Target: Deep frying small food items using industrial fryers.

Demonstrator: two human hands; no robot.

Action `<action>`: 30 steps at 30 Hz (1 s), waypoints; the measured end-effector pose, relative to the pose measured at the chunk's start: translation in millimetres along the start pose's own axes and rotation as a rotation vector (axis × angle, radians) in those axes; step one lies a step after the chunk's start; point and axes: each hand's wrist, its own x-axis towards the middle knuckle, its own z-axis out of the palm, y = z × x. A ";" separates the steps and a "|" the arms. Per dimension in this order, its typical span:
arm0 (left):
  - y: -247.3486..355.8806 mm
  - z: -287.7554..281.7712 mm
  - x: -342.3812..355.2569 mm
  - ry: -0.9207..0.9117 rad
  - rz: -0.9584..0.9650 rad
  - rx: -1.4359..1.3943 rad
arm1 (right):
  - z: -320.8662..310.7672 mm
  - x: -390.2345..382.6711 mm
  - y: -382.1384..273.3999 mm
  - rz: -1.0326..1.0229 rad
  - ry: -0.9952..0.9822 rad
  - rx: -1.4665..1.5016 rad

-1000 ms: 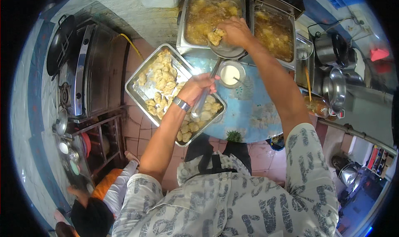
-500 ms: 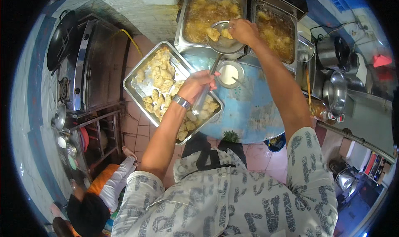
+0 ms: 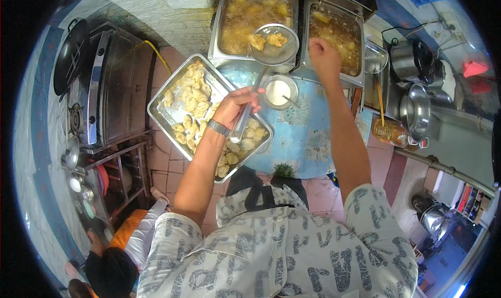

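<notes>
My left hand (image 3: 237,107) is wrapped round the long handle of a mesh strainer (image 3: 271,53). The strainer's round head is over the front edge of the left fryer (image 3: 295,16), and two golden fried pieces (image 3: 276,39) lie in it. My right hand (image 3: 324,60) is apart from the strainer, above the front of the right fryer (image 3: 360,47). Its fingers are curled in, and anything inside them is hidden. Beneath my left forearm sits a metal tray (image 3: 177,110) of pale battered pieces (image 3: 197,97). Beside the strainer handle stands a bowl (image 3: 293,85) of white liquid with a spoon in it.
Bubbling oil with food fills both fryers. A blue-topped table (image 3: 313,136) bears the bowl. Pots and a steel basin (image 3: 417,110) stand at the right. At the far left is a stove (image 3: 120,84) with a wok; a person (image 3: 120,256) sits low behind it.
My right hand has left the strainer and moved right, toward the right fryer. My left hand still holds the handle, and the two pieces remain in the mesh. The whole view has shifted slightly.
</notes>
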 end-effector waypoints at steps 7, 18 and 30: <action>5.4 -6.8 0.2 -0.006 -0.004 -0.015 | 17.2 -110.7 98.4 0.289 -0.268 -0.261; -2.9 -13.3 2.7 -0.037 0.014 -0.048 | 70.6 -150.4 129.1 0.488 -0.541 -0.283; -1.5 -8.4 5.6 -0.034 0.020 -0.053 | 56.7 -177.2 113.5 0.284 -0.362 -0.299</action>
